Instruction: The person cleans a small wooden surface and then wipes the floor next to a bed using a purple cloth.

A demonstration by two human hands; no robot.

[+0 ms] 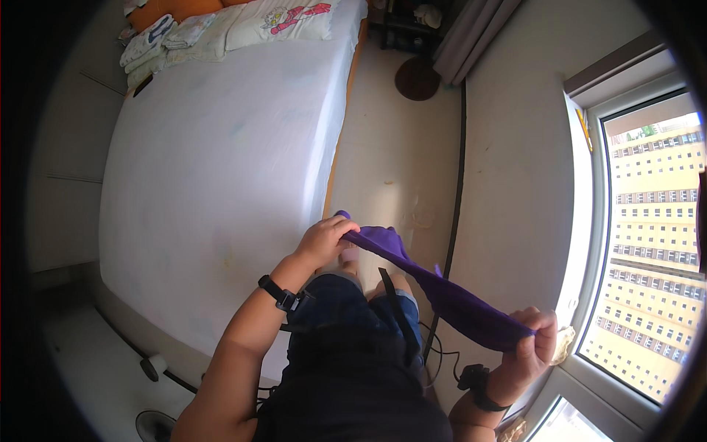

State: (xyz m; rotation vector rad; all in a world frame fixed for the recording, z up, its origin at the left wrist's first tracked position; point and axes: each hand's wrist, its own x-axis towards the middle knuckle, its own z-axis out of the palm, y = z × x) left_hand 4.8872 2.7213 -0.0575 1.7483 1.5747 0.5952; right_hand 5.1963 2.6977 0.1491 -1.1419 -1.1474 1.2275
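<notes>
A purple piece of cloth (449, 295) is stretched between my two hands, and its exact kind I cannot make out. My left hand (324, 240) grips one end beside the bed's edge, fingers closed around the fabric. At the other end, lower and to the right near the window, my right hand (535, 345) pinches the cloth between thumb and fingers. The upper edge runs taut and slants down from left to right. Part of the fabric hangs loose behind that edge, close to my left hand.
A bed with a pale sheet (221, 162) fills the left side, with pillows (283, 20) and folded cloths (188, 33) at its far end. A round brown stool (417, 79) stands by the grey curtain (471, 40). On the right is a window (648, 243). Black cables (445, 352) hang beside my legs.
</notes>
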